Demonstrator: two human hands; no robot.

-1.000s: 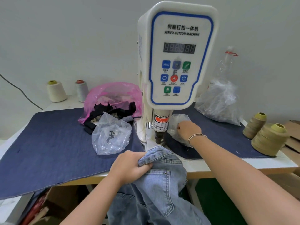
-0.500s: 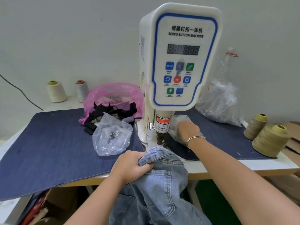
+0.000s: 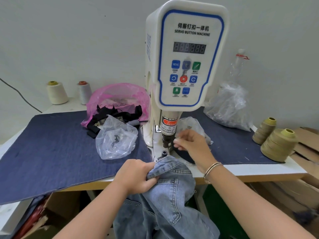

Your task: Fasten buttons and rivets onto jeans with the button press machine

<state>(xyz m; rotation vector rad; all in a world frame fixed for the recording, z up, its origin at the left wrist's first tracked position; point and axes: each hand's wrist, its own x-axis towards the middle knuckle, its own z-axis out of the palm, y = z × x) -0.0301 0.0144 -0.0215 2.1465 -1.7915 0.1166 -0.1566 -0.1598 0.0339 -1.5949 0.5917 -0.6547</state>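
Two hands are occupied: the jeans (image 3: 165, 183) are gripped at the waistband by the left hand (image 3: 136, 178), at 6 o'clock from the press head (image 3: 166, 140), likely kept ready; something small, indiscernible, seems pinched by the right hand (image 3: 191, 144) at its 3 o'clock.

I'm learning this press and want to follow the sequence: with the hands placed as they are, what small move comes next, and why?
Probably the right hand seats whatever small part it may hold at the punch: its fingers sit pinched together right beside it, though no part is visible between them. The left hand grips the jeans at the table edge, short of the lower die, so the cloth likely follows.
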